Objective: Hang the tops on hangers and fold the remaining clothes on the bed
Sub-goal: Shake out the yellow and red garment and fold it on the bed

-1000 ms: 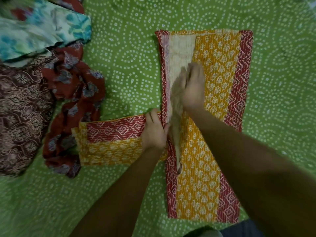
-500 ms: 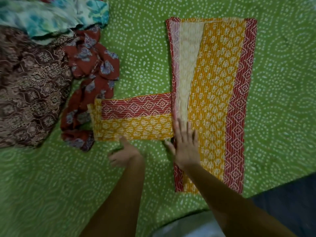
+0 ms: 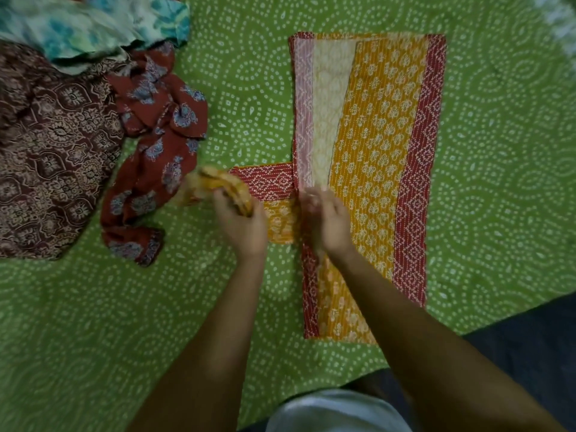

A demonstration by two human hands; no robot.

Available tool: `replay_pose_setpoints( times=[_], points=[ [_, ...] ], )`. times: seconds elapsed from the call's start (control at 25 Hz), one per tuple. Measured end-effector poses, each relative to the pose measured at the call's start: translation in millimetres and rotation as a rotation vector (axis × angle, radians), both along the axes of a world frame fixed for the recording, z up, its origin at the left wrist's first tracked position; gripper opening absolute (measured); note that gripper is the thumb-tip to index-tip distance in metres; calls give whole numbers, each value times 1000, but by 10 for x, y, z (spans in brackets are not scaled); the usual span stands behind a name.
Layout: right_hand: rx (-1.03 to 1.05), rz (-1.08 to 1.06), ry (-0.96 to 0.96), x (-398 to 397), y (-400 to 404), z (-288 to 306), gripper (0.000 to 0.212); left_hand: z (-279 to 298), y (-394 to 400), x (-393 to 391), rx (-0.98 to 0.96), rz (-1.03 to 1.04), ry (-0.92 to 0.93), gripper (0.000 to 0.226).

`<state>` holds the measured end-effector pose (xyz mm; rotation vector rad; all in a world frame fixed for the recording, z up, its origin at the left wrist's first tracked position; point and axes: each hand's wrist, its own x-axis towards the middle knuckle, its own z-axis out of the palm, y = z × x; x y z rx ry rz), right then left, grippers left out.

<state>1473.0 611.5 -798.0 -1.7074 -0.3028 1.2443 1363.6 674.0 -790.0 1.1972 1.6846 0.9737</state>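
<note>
- The sleeve end of the yellow-and-red printed cotton garment is gripped, bunched, by the left hand.
- The garment's body is pressed under the right hand; its fingers are blurred, apparently loosely extended.

Both forearms are stretched forward, the left hand curled in a grip, the right hand laid palm-down.

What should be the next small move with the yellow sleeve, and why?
Probably carry the sleeve rightward and lay it over the yellow garment. The left hand already grips its lifted end, and the right hand rests at the fold line.
</note>
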Motion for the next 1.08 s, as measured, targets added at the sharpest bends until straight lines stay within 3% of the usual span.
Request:
replay_pose_setpoints(
  times=[0.08, 0.16, 0.24, 0.36, 0.48, 0.56, 0.64, 0.76, 0.84, 0.92, 1.08],
  points=[
    [70, -165, 358, 466, -128, 26, 76, 88, -220, 351, 157, -576, 148, 40],
    [210, -234, 614, 954, -339, -33, 90, 107, -392, 586, 153, -1152, 302, 46],
    [205, -260, 693, 1311, -523, -92, 83, 31, -443, 719, 260, -1393, 543, 54],
    [-64, -113, 539, 1586, -736, -234, 43, -204, -341, 747, 188, -1293, 869, 80],
    [-256, -105, 489, 1674, -893, -315, 41, -449, -342, 699, 80, -1418, 1134, 111],
    [-265, -180, 480, 1684, -909, -298, 50, -539, -398, 650, 144, -1489, 1233, 114],
    [-285, -155, 406, 1664, -835, -261, 51, -568, -417, 603, 166, -1435, 1258, 112],
    [-437, -118, 156, 1650, -743, -308, 21, -567, -442, 554, 127, -1312, 1235, 110],
    [-504, -180, 155, 1674, -781, -321, 6, -568, -461, 526, 132, -1293, 1202, 107],
    [-509, -268, 187, 1702, -908, -305, 10, -568, -479, 520, 165, -1313, 1181, 106],
    [-503, -324, 72, 1750, -1104, -326, 11, -586, -476, 589, 153, -1391, 1166, 112]
  ],
)
